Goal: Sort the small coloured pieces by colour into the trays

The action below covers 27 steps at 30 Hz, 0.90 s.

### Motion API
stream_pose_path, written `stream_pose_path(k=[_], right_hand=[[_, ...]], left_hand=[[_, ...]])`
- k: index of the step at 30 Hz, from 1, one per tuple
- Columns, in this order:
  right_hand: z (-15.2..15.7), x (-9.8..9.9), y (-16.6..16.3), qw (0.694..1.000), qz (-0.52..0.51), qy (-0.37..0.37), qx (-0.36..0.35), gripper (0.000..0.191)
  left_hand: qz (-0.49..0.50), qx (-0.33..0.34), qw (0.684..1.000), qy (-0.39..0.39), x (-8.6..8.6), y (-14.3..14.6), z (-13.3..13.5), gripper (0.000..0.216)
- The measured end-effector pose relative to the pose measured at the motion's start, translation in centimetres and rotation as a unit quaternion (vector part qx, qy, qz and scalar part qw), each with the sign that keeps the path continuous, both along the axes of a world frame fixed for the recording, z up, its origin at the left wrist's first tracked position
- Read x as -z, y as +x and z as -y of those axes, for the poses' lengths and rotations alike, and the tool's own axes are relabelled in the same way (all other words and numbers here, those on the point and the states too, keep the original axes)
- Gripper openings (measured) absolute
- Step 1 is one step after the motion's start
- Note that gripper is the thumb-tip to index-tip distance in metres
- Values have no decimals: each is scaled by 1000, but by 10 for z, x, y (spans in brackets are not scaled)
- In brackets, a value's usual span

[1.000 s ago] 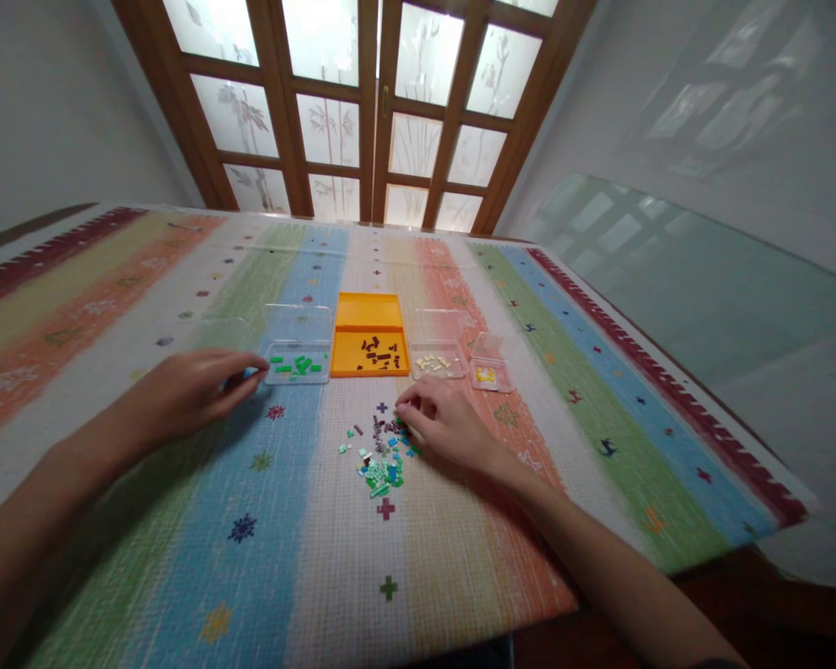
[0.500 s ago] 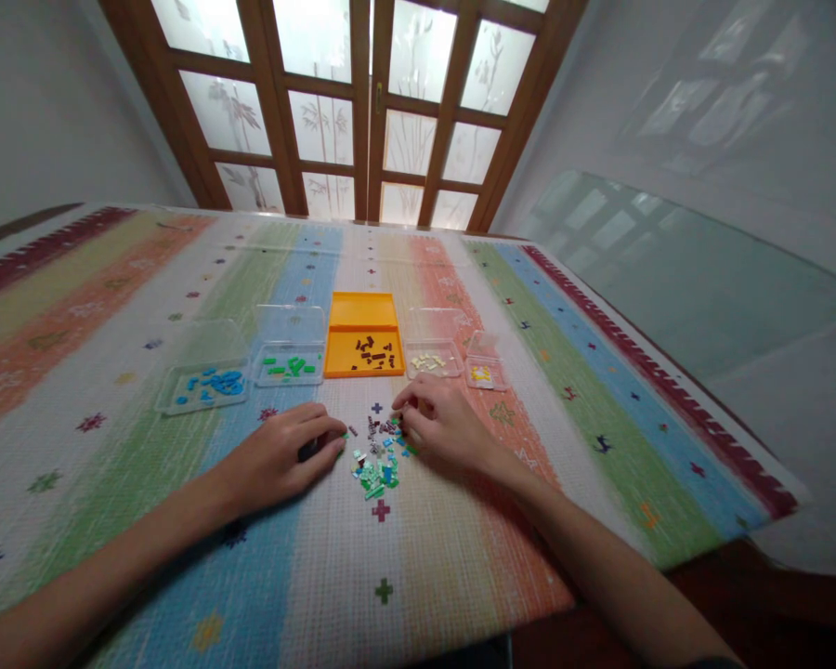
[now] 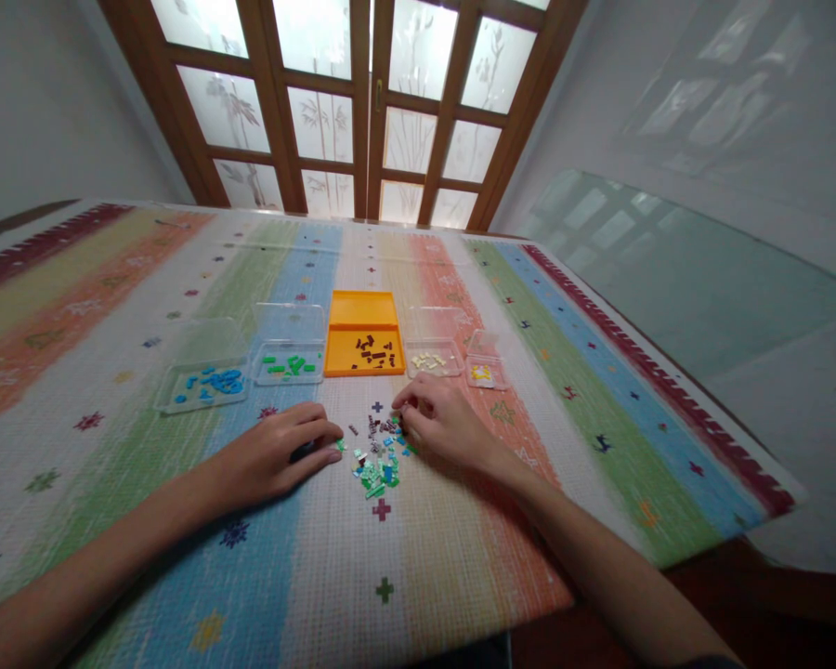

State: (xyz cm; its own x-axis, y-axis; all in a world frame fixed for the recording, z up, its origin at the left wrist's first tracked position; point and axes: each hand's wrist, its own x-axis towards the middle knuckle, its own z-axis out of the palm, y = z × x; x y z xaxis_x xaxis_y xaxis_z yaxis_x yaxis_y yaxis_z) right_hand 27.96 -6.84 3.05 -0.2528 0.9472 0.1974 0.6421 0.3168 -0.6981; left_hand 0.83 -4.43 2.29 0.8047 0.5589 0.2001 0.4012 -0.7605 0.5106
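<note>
A small pile of tiny coloured bricks [image 3: 378,460], green, blue and dark, lies on the striped tablecloth [image 3: 418,557] between my hands. My left hand [image 3: 279,457] rests on the cloth just left of the pile. Its fingers are curled with the tips close to the nearest pieces, and what is under them is hidden. My right hand [image 3: 440,423] sits at the pile's upper right edge, thumb and fingers pinched together over the pieces. I cannot make out what the pinch holds.
A row of open boxes stands beyond the pile: a clear box with blue pieces [image 3: 181,401], a clear box with green pieces [image 3: 287,378], an orange box with dark pieces [image 3: 362,316], a clear box with pale pieces [image 3: 433,372] and a small box with yellow pieces [image 3: 486,383]. The table's edge runs along the right.
My left hand has come back from the box of blue pieces to the left side of the pile, uncovering that box. My right hand has stayed at the pile.
</note>
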Motion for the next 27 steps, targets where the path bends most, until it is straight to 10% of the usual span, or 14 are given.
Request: stream_pose_path(k=[27], right_hand=[[0,2,1,1000,17,13,-10,21]], left_hand=[[-20,-20,999,18,-4,0,0,20]])
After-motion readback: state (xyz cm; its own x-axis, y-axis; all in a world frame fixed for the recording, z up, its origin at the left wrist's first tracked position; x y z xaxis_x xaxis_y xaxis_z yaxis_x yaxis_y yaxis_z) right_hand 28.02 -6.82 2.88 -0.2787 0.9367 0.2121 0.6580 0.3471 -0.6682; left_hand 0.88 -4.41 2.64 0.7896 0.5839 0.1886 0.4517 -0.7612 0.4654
